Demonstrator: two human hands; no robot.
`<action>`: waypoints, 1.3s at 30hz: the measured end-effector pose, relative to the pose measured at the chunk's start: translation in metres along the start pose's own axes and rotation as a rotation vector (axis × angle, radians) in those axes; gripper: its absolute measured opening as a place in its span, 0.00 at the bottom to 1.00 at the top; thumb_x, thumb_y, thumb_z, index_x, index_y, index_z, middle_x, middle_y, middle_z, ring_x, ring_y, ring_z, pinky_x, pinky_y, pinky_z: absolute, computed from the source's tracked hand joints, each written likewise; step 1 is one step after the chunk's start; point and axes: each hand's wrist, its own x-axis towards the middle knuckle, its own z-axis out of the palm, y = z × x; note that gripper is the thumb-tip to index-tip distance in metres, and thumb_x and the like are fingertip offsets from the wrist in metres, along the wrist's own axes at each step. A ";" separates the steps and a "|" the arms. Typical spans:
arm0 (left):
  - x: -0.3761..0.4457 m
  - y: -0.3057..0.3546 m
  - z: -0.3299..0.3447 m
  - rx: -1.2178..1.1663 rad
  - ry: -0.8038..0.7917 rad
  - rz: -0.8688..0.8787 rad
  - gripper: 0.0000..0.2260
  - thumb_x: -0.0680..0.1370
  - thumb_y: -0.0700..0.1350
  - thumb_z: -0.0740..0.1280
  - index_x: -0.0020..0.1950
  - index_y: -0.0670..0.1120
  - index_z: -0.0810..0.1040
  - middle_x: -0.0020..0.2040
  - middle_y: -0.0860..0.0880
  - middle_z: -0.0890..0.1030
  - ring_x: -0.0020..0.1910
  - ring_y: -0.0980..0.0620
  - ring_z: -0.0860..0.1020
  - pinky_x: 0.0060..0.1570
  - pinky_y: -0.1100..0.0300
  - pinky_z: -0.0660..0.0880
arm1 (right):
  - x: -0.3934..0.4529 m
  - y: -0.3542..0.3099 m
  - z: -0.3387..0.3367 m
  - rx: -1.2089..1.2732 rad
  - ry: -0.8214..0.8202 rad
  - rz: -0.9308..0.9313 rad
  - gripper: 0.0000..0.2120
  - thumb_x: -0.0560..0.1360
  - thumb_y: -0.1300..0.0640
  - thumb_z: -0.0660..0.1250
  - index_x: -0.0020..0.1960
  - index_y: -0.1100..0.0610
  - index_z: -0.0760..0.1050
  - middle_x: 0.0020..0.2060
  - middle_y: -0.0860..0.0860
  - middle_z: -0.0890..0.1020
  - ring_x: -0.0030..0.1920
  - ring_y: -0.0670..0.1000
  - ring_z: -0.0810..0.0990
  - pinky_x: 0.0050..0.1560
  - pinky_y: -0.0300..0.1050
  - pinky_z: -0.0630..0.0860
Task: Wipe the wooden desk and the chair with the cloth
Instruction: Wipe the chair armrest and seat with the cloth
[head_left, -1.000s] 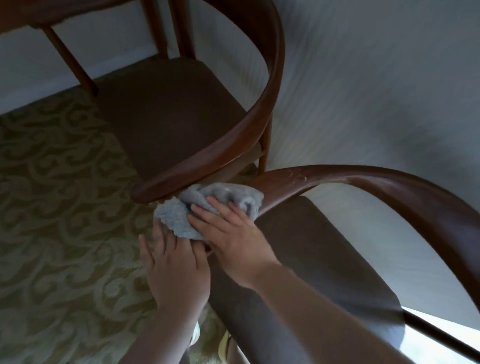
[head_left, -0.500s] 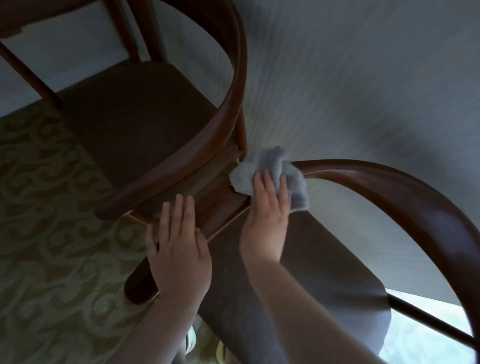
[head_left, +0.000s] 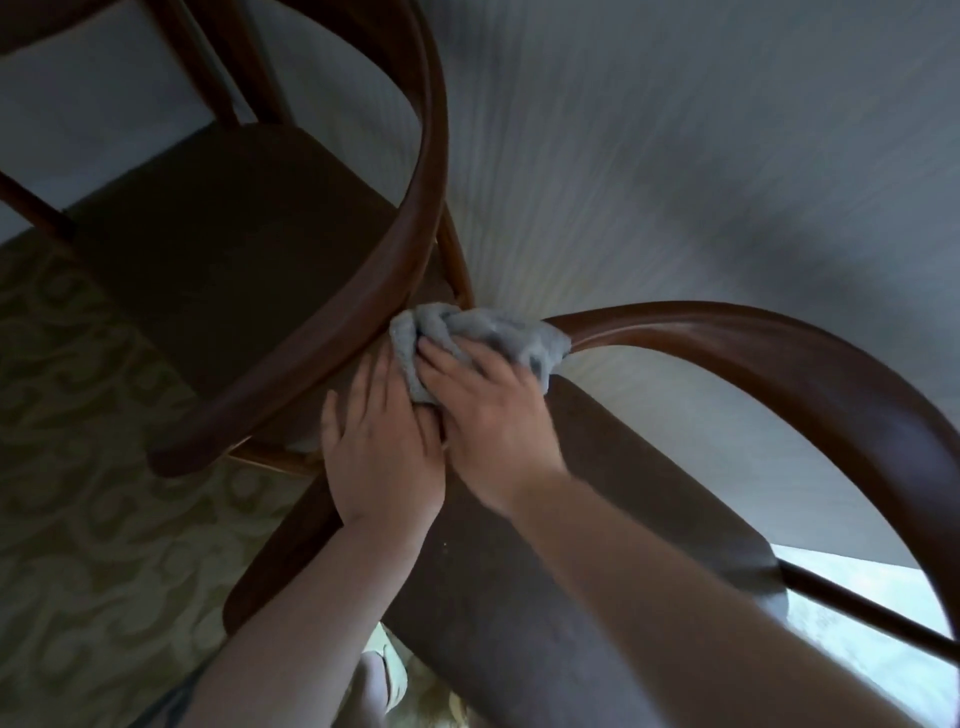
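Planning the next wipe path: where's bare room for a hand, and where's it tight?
Free: the near chair's seat right of the right hand, and the far chair's seat inside its curved rail. Crowded: where the rails meet, the cloth and left hand packed together.

A crumpled grey cloth (head_left: 480, 338) lies bunched on the curved dark wooden armrest of the near chair (head_left: 779, 374).

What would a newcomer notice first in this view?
The crumpled grey cloth at centre, pressed by the right hand onto the near dark wooden chair's curved armrest. The left hand lies flat beside it, fingers straight. A second dark wooden chair stands close behind on the green patterned carpet.
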 end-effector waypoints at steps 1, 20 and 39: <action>0.000 0.001 0.000 0.002 -0.001 -0.008 0.24 0.81 0.50 0.47 0.76 0.47 0.63 0.75 0.49 0.67 0.74 0.51 0.64 0.69 0.43 0.63 | 0.011 0.010 -0.012 -0.077 -0.038 -0.040 0.21 0.76 0.51 0.57 0.67 0.50 0.75 0.70 0.48 0.73 0.65 0.55 0.72 0.62 0.57 0.71; 0.006 0.005 0.002 0.022 -0.057 0.166 0.23 0.83 0.48 0.48 0.78 0.46 0.59 0.78 0.49 0.60 0.77 0.50 0.55 0.72 0.46 0.57 | -0.003 0.013 -0.005 -0.207 0.029 0.526 0.23 0.82 0.47 0.50 0.75 0.49 0.63 0.77 0.51 0.61 0.78 0.57 0.48 0.76 0.58 0.40; 0.063 0.074 0.014 0.013 -0.133 0.469 0.24 0.83 0.53 0.45 0.76 0.49 0.62 0.77 0.49 0.64 0.77 0.49 0.56 0.74 0.45 0.53 | 0.021 0.091 -0.061 -0.447 0.099 0.804 0.24 0.83 0.47 0.48 0.54 0.53 0.82 0.51 0.53 0.81 0.60 0.59 0.74 0.75 0.55 0.51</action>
